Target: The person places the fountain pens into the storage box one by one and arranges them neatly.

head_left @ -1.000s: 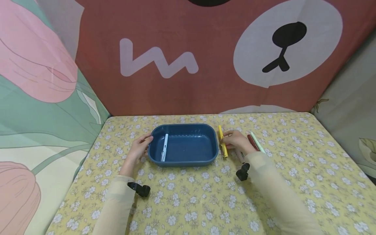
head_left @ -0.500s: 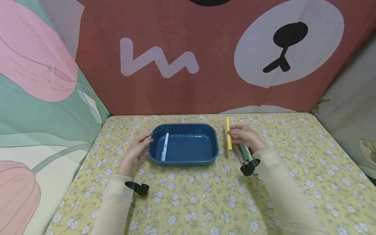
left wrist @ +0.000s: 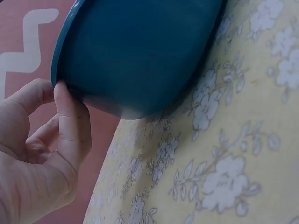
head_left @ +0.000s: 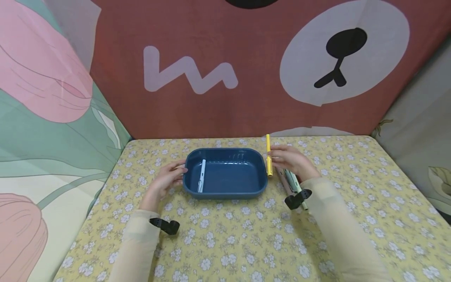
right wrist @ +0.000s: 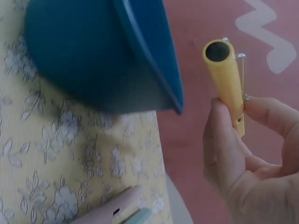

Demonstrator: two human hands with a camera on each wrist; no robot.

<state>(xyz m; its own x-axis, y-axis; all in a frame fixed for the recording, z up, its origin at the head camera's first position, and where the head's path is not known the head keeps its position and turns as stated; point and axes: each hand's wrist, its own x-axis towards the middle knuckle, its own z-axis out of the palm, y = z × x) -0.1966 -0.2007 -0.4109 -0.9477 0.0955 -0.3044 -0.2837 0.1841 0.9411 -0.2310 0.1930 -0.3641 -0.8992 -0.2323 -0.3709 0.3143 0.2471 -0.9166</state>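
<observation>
Pinching yellow pen [head_left: 269,167], blue tray [head_left: 225,196] beside, wrist camera [head_left: 297,199] overlapping green pen [head_left: 294,182]

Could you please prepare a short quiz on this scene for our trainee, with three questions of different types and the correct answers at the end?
1. What does the right hand hold?
2. True or false: the left hand touches the blue tray.
3. How many things lie inside the blue tray? A: none. B: one. C: three.

Key: 1, a yellow pen, held up off the table; 2, true; 3, B, a pale blue pen.
</observation>
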